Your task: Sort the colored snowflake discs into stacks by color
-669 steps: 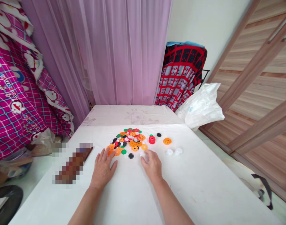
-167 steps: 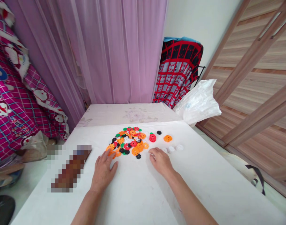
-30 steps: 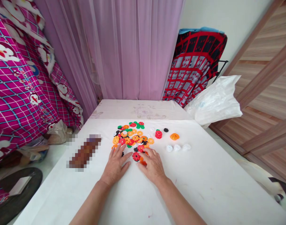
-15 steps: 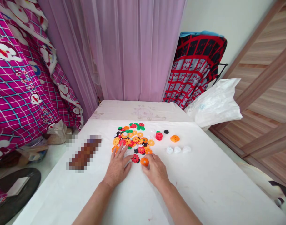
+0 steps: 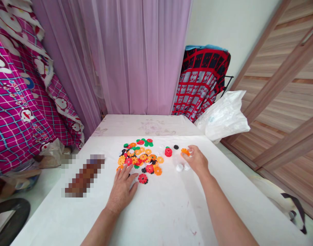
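Observation:
A heap of flower-shaped plastic discs (image 5: 143, 157) in orange, red, black, green and white spreads over the white cloth. At its near left edge rests my left hand (image 5: 123, 186), fingers spread and lying on the cloth by a red disc (image 5: 143, 178). To the right, my right hand (image 5: 198, 160) has thumb and fingers closed about orange discs (image 5: 185, 152) at the small orange pile; how many it grips is hidden. Left of this hand are a red stack (image 5: 168, 152) and a black disc (image 5: 176, 147). White pieces (image 5: 180, 167) lie just below, partly covered by the hand.
The white-covered table (image 5: 156, 212) carries a blurred-out brown object (image 5: 84, 177) on its left. Past the right back corner stands a white plastic bag (image 5: 223, 116). Purple curtains (image 5: 135, 58) hang behind, with a red and black checked cloth (image 5: 199, 82) beside them.
My right hand has moved right and away from me, from the heap's near edge to the orange pile, taking an orange disc. My left hand stays by the heap. The view has shifted slightly.

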{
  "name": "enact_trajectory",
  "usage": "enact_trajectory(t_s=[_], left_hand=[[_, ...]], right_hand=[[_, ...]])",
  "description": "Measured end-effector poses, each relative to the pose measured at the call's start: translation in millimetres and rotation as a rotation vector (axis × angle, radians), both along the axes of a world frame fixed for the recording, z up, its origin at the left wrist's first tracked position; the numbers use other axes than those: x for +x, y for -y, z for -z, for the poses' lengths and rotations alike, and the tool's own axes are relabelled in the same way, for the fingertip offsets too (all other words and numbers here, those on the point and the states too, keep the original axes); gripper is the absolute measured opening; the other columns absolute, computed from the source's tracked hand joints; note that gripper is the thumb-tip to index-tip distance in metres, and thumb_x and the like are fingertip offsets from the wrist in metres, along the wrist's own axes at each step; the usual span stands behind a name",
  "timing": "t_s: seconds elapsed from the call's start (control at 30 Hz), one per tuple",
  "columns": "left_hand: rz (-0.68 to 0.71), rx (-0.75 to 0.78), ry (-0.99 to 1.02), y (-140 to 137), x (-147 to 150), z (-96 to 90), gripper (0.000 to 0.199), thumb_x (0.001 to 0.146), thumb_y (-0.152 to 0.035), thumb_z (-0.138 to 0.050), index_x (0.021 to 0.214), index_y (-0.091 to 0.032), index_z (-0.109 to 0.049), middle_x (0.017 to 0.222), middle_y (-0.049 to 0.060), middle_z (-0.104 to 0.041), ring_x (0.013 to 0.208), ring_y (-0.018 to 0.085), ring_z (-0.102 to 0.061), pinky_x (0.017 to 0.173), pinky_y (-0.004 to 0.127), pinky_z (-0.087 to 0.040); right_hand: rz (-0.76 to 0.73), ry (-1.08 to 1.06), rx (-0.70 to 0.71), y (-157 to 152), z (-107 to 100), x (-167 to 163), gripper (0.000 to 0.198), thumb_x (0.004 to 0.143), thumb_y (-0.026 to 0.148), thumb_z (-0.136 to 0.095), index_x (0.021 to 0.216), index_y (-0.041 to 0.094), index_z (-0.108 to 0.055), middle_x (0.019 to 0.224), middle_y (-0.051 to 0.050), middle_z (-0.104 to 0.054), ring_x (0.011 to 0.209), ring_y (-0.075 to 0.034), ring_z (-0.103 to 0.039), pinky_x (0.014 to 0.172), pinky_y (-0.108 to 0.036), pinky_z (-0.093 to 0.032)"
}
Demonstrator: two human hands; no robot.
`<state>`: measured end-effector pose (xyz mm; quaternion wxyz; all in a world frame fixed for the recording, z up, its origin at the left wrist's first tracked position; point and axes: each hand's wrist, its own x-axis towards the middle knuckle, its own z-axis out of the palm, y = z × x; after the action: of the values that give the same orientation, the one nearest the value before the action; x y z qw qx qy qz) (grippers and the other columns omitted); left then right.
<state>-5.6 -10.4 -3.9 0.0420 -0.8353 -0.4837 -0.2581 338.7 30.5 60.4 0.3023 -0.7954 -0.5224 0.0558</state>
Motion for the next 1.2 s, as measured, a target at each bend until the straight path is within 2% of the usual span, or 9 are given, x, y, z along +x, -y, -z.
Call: enact_trajectory(t_s=[0.1, 0.2, 0.37, 0.6, 0.67, 0.77, 0.83, 1.07, 1.2], left_hand=[[-0.003, 0.023, -0.002, -3, 0, 2.3, 0.028, 0.087, -0.028, -0.052, 0.111, -0.028, -0.067, 0.142, 0.009, -0.051, 0.134, 0.032, -0.041, 0.107, 0.058, -0.034], [-0.008, 0.034, -0.003, -4, -1, 3.1, 0.028, 0.087, -0.028, -0.052, 0.111, -0.027, -0.067, 0.141, 0.009, -0.052, 0.134, 0.033, -0.041, 0.107, 0.057, -0.035], [-0.007, 0.045, -0.019, -3, -1, 1.6, 0.028, 0.087, -0.028, -0.052, 0.111, -0.027, -0.066, 0.141, 0.009, -0.052, 0.133, 0.033, -0.042, 0.105, 0.058, -0.037], [-0.012, 0.058, -0.019, -3, -2, 2.2, 0.026, 0.087, -0.029, -0.052, 0.109, -0.026, -0.067, 0.140, 0.010, -0.053, 0.132, 0.033, -0.044, 0.105, 0.058, -0.037], [-0.012, 0.053, -0.013, -4, -2, 2.6, 0.026, 0.087, -0.029, -0.052, 0.109, -0.026, -0.067, 0.140, 0.010, -0.053, 0.133, 0.033, -0.043, 0.106, 0.058, -0.036], [-0.013, 0.052, -0.004, -4, -2, 2.4, 0.026, 0.087, -0.029, -0.052, 0.109, -0.026, -0.067, 0.140, 0.009, -0.053, 0.132, 0.032, -0.043, 0.107, 0.057, -0.036], [-0.014, 0.054, -0.003, -4, -2, 2.0, 0.026, 0.087, -0.029, -0.052, 0.109, -0.026, -0.067, 0.139, 0.009, -0.053, 0.132, 0.032, -0.044, 0.107, 0.057, -0.036], [-0.009, 0.053, 0.004, -4, -3, 2.3, 0.026, 0.088, -0.030, -0.052, 0.109, -0.027, -0.067, 0.139, 0.009, -0.053, 0.133, 0.032, -0.043, 0.106, 0.057, -0.036], [-0.009, 0.056, 0.003, -4, -3, 3.0, 0.026, 0.088, -0.029, -0.052, 0.109, -0.027, -0.067, 0.139, 0.010, -0.053, 0.132, 0.033, -0.043, 0.107, 0.057, -0.036]], right_hand=[[-0.026, 0.062, -0.114, -23, -1, 36, 0.044, 0.074, 0.037, -0.063, 0.114, 0.022, -0.053, 0.105, -0.002, -0.067, 0.088, -0.018, -0.062, 0.070, -0.028, -0.043], [-0.077, 0.113, -0.143, -32, 10, 47, 0.043, 0.075, 0.037, -0.062, 0.114, 0.022, -0.053, 0.104, -0.001, -0.067, 0.087, -0.017, -0.062, 0.070, -0.027, -0.042], [-0.090, 0.166, -0.151, -35, 21, 44, 0.043, 0.075, 0.038, -0.063, 0.114, 0.024, -0.055, 0.103, -0.001, -0.067, 0.086, -0.017, -0.062, 0.071, -0.027, -0.043], [-0.103, 0.187, -0.206, -31, 12, 51, 0.040, 0.081, 0.034, -0.057, 0.119, 0.023, -0.057, 0.115, -0.004, -0.064, 0.094, -0.017, -0.061, 0.077, -0.027, -0.045], [-0.082, 0.284, -0.286, -28, 6, 55, 0.032, 0.085, 0.026, -0.049, 0.113, 0.023, -0.063, 0.117, -0.006, -0.063, 0.100, -0.019, -0.060, 0.080, -0.029, -0.045], [-0.094, 0.425, -0.444, -25, -2, 57, 0.032, 0.084, 0.016, -0.044, 0.097, 0.024, -0.072, 0.111, -0.010, -0.065, 0.105, -0.024, -0.058, 0.082, -0.034, -0.044], [-0.127, 0.446, -0.489, -25, -5, 55, 0.031, 0.083, 0.014, -0.046, 0.090, 0.025, -0.074, 0.107, -0.011, -0.066, 0.105, -0.026, -0.057, 0.084, -0.037, -0.044], [-0.140, 0.430, -0.519, -27, -5, 45, 0.033, 0.082, 0.013, -0.046, 0.091, 0.029, -0.075, 0.108, -0.006, -0.068, 0.105, -0.024, -0.057, 0.084, -0.035, -0.043], [-0.097, 0.422, -0.514, -26, -6, 43, 0.031, 0.084, 0.015, -0.045, 0.092, 0.023, -0.073, 0.107, -0.011, -0.068, 0.106, -0.026, -0.058, 0.084, -0.035, -0.043]])
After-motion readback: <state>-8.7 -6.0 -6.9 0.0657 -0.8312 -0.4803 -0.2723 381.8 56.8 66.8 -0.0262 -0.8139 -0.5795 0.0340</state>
